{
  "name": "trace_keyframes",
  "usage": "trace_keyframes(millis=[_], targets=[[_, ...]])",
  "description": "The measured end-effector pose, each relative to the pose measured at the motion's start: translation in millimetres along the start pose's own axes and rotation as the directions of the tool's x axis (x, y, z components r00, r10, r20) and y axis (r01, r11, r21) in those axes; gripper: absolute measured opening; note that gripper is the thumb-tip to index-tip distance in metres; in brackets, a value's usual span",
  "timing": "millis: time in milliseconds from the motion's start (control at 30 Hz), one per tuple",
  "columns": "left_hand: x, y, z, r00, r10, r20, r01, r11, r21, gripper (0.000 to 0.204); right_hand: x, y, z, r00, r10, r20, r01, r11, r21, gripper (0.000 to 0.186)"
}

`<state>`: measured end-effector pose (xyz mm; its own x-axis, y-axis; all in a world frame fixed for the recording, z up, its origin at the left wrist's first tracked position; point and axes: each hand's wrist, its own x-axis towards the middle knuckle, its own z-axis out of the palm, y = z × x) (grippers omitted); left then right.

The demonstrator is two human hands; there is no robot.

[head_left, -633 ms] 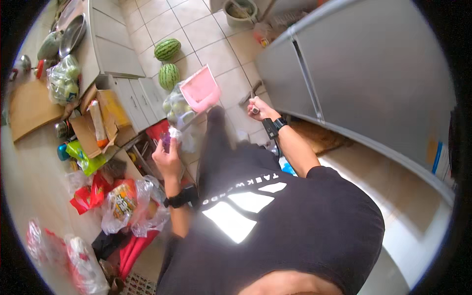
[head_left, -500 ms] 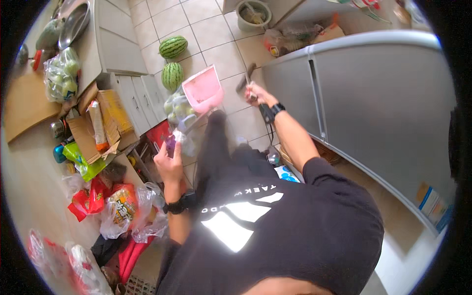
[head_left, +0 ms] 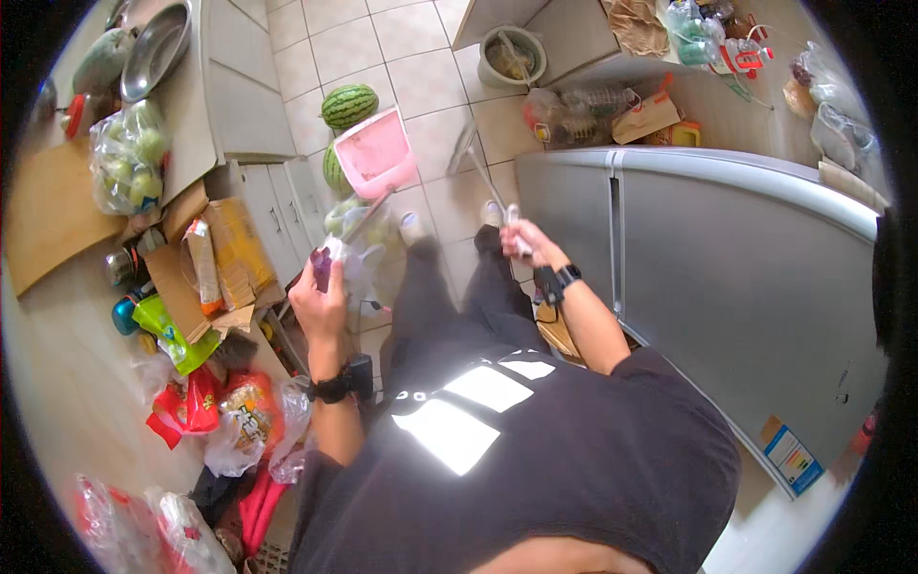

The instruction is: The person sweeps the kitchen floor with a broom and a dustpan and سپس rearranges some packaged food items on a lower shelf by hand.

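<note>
The left grip point(head_left: 319, 295), at nine o'clock, grasped the handle of the dustpan point(head_left: 371, 159) at eleven: pale pink, shallow, newly swung partly over the lower watermelon point(head_left: 337, 170), so clear of the broom head point(head_left: 462, 148) at twelve. The right grip point(head_left: 529, 239), at two, clenched the broom's handle point(head_left: 517, 232).

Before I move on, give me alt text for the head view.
A person's left hand grips a pink dustpan by its handle; the right hand holds a long-handled tool, perhaps a broom. Two watermelons, one partly hidden, lie on the tiled floor, with a large grey appliance at right.
</note>
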<state>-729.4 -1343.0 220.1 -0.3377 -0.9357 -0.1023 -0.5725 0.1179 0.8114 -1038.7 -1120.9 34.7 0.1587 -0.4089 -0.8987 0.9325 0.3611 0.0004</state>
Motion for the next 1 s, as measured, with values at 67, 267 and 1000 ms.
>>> trace_keyframes(millis=[67, 267, 1000], targets=[[-1, 22, 1, 0.994, -0.105, 0.001, 0.105, 0.994, 0.0, 0.026, -40, 11, 23, 0.975, -0.183, -0.128, 0.087, 0.839, -0.537, 0.024], [-8, 57, 14, 0.978, -0.139, -0.154, 0.137, 0.99, -0.023, 0.025, -5, -30, -5, 0.988, -0.087, -0.125, -0.097, 0.277, -0.956, 0.021], [-71, 133, 74, 0.895, -0.212, -0.393, 0.158, 0.973, -0.166, 0.026, 51, -140, -2, 0.943, -0.259, 0.21, 0.292, 0.336, -0.896, 0.011]])
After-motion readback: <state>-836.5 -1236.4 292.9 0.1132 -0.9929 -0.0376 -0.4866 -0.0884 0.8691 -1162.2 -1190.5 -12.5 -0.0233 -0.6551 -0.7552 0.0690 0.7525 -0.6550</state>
